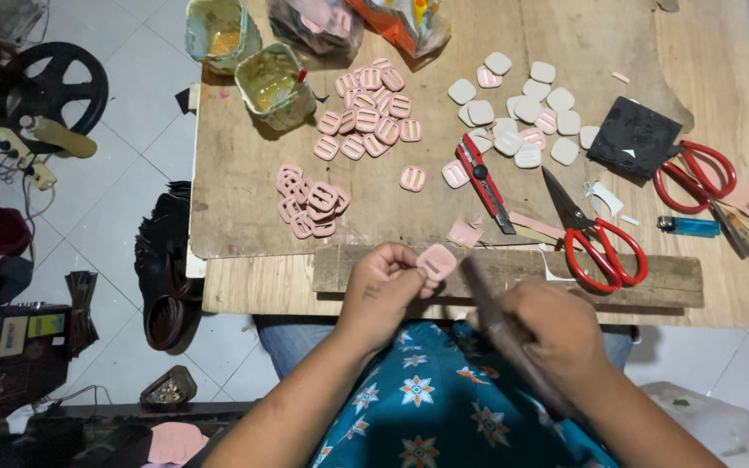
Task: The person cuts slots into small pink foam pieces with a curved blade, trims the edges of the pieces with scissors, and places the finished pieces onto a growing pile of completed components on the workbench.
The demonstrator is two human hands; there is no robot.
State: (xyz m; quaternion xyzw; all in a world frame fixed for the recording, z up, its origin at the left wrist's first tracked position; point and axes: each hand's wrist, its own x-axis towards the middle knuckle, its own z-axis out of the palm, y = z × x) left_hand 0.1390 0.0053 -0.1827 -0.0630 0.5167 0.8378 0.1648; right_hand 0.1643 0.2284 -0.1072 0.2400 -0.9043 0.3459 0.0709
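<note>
My left hand (385,290) pinches a small pink rounded square piece (437,260) at the table's near edge. My right hand (546,329) grips a long dark tool (491,316), blurred, whose tip points up toward the pink piece. Both hands are over my lap, just in front of a wooden plank (678,277) lying on the wooden table (236,191).
Several pink buckle-like pieces (370,113) and another pink pile (309,201) lie on the table, with grey-white pieces (522,108) further right. Red utility knife (483,178), two red-handled scissors (595,238) (695,178), a blue lighter (689,226), two glue cups (275,85), a black pad (633,137).
</note>
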